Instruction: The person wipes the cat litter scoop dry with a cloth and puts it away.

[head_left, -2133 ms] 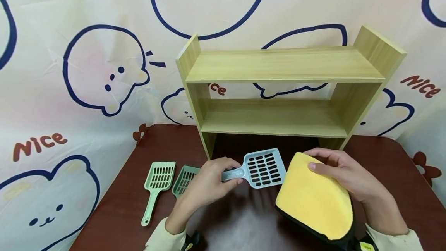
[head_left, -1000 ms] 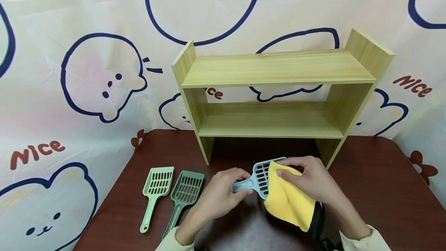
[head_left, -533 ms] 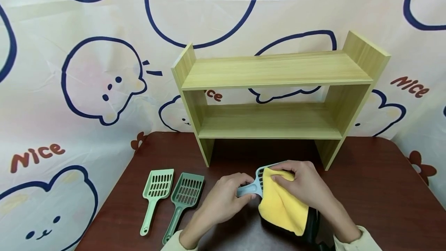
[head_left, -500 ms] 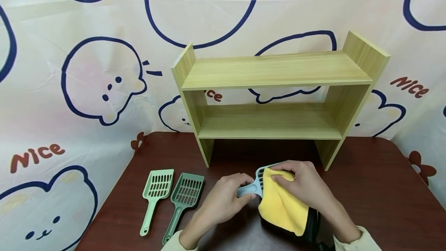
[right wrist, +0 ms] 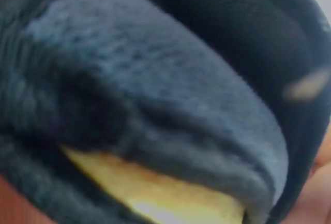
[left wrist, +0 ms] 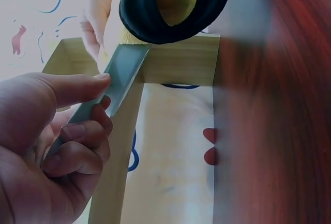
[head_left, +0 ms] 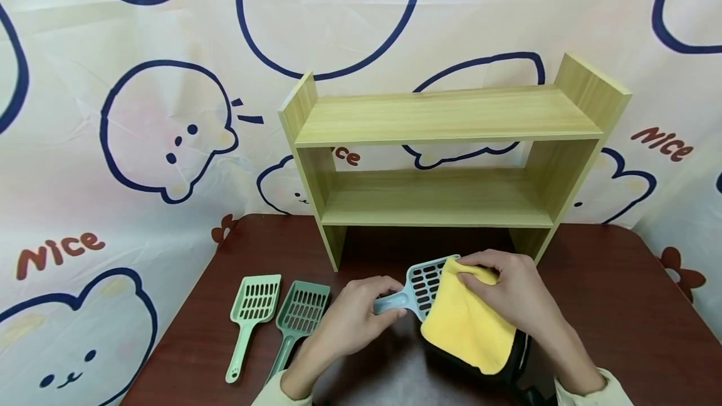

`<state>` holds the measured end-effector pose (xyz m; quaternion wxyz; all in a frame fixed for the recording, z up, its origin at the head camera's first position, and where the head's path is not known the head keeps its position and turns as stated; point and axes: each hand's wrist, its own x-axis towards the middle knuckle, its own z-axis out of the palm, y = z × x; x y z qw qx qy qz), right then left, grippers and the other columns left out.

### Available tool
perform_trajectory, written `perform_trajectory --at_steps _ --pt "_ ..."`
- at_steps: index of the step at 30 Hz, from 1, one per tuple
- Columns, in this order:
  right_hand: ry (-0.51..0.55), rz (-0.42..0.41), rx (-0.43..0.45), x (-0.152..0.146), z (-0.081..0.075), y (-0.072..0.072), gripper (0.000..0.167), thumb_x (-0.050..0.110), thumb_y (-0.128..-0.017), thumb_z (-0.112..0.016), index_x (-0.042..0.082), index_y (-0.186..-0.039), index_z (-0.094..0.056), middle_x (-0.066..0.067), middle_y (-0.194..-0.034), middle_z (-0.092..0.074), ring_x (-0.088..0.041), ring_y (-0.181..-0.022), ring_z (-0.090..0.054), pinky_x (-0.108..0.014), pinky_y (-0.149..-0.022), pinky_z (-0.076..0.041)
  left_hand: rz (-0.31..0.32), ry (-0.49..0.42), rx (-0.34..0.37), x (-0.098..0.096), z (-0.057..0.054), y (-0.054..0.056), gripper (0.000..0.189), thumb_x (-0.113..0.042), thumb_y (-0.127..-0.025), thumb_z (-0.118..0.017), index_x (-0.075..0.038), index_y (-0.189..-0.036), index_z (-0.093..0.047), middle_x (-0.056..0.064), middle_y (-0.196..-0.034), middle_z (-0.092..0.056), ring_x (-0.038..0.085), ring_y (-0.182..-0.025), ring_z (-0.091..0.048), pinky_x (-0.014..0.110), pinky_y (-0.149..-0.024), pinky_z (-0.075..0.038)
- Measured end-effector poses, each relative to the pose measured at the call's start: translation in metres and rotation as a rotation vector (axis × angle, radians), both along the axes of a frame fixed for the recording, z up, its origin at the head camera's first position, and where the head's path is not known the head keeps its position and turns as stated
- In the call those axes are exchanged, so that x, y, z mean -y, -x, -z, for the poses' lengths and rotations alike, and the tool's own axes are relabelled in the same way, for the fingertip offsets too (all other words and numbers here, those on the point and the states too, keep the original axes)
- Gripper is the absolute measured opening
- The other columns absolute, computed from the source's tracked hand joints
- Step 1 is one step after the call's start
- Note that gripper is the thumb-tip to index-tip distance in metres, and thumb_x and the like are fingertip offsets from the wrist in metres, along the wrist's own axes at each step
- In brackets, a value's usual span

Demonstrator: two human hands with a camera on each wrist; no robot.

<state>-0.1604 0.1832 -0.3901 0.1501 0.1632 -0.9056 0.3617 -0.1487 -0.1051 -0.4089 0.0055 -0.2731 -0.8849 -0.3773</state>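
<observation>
My left hand (head_left: 358, 315) grips the handle of a light blue slotted litter scoop (head_left: 424, 285), its head pointing right. In the left wrist view, thumb and curled fingers wrap that handle. A folded yellow cloth (head_left: 470, 324) with a dark edge and grey underside is held in my right hand (head_left: 513, 284), thumb on top. It overlaps the right part of the scoop's head, hiding it. The cloth's dark grey folds (right wrist: 155, 79) fill the right wrist view. Left of my left hand, a light green scoop (head_left: 256, 299) and a dark green scoop (head_left: 303, 309) lie on the table.
A two-tier wooden shelf (head_left: 440, 196) stands at the back of the dark red-brown table (head_left: 609, 306), just beyond both hands. Behind it hangs a pale curtain (head_left: 186, 230) with blue cartoon outlines.
From apart at first, the cloth came left onto the scoop's head and slid over it toward the handle. Since half a second ago it has shifted back right, baring more slots.
</observation>
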Motion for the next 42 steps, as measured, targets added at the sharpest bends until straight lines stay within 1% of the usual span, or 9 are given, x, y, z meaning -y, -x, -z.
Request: perform_trajectory --at_steps 3,9,15,19,25,32,37,40,42 --pt "0.026 0.0 0.0 -0.002 0.0 0.001 0.02 0.014 -0.089 -0.089 0.019 -0.107 -0.086 -0.002 -0.107 -0.083 -0.015 -0.09 -0.076 -0.023 -0.068 -0.054 0.0 -0.004 -0.008 0.003 -0.001 0.001 0.017 -0.018 -0.095 -0.083 -0.017 -0.111 -0.076 -0.007 -0.099 -0.074 0.002 -0.075 -0.059 0.019 -0.068 -0.05" --pt "0.052 -0.017 -0.022 0.001 0.004 0.002 0.021 0.013 -0.088 -0.09 0.022 -0.107 -0.086 0.002 -0.106 -0.083 -0.016 -0.094 -0.077 -0.023 -0.073 -0.056 -0.002 0.001 -0.017 0.003 0.0 0.002 0.021 -0.017 -0.093 -0.086 -0.016 -0.111 -0.076 -0.006 -0.098 -0.073 0.001 -0.076 -0.057 0.018 -0.069 -0.05" --pt "0.037 -0.057 -0.07 0.008 0.012 0.002 0.023 0.008 -0.085 -0.091 0.02 -0.105 -0.086 0.006 -0.102 -0.082 -0.017 -0.095 -0.079 -0.027 -0.078 -0.06 0.003 0.001 -0.004 0.0 0.003 0.002 0.02 -0.016 -0.093 -0.086 -0.017 -0.11 -0.076 -0.007 -0.098 -0.073 0.0 -0.077 -0.058 0.018 -0.069 -0.05" --pt "0.02 -0.086 -0.08 0.014 0.016 0.001 0.024 0.007 -0.085 -0.091 0.019 -0.105 -0.086 0.007 -0.102 -0.082 -0.017 -0.094 -0.079 -0.03 -0.078 -0.061 0.007 0.009 -0.002 -0.002 0.005 0.002 0.019 -0.017 -0.094 -0.085 -0.018 -0.11 -0.076 -0.007 -0.097 -0.072 -0.001 -0.077 -0.057 0.018 -0.069 -0.05" --pt "0.015 -0.127 -0.055 0.023 0.022 0.0 0.025 0.007 -0.085 -0.09 0.018 -0.106 -0.085 0.007 -0.105 -0.082 -0.016 -0.096 -0.079 -0.03 -0.08 -0.062 0.008 0.025 0.004 -0.005 0.007 0.001 0.019 -0.018 -0.094 -0.085 -0.019 -0.11 -0.076 -0.009 -0.097 -0.071 -0.001 -0.076 -0.056 0.018 -0.07 -0.049" --pt "0.01 -0.175 -0.01 0.03 0.026 -0.002 0.026 0.007 -0.086 -0.089 0.022 -0.107 -0.085 0.009 -0.106 -0.082 -0.011 -0.096 -0.077 -0.025 -0.079 -0.059 0.017 0.029 0.009 -0.008 0.01 0.0 0.019 -0.017 -0.094 -0.085 -0.02 -0.11 -0.076 -0.01 -0.098 -0.072 -0.002 -0.076 -0.056 0.018 -0.07 -0.049" --pt "-0.055 -0.152 -0.066 0.027 0.025 -0.002 0.026 0.005 -0.084 -0.09 0.02 -0.104 -0.086 0.008 -0.104 -0.082 -0.012 -0.095 -0.078 -0.028 -0.078 -0.06 0.003 0.049 0.011 -0.005 0.008 0.001 0.019 -0.018 -0.093 -0.085 -0.019 -0.111 -0.077 -0.009 -0.099 -0.073 -0.001 -0.076 -0.057 0.018 -0.07 -0.049" --pt "-0.097 -0.114 -0.117 0.022 0.021 -0.002 0.026 0.004 -0.082 -0.091 0.019 -0.103 -0.087 0.008 -0.101 -0.081 -0.013 -0.091 -0.077 -0.028 -0.075 -0.059 -0.008 0.047 0.009 -0.001 0.007 0.003 0.02 -0.018 -0.093 -0.086 -0.019 -0.111 -0.077 -0.008 -0.099 -0.073 -0.001 -0.077 -0.057 0.018 -0.07 -0.049" --pt "-0.104 -0.088 -0.136 0.017 0.017 -0.002 0.027 0.003 -0.081 -0.091 0.019 -0.102 -0.087 0.008 -0.099 -0.081 -0.014 -0.09 -0.077 -0.029 -0.074 -0.059 -0.012 0.043 0.007 0.001 0.005 0.004 0.02 -0.018 -0.094 -0.085 -0.018 -0.112 -0.077 -0.008 -0.1 -0.074 -0.001 -0.077 -0.057 0.019 -0.07 -0.049"
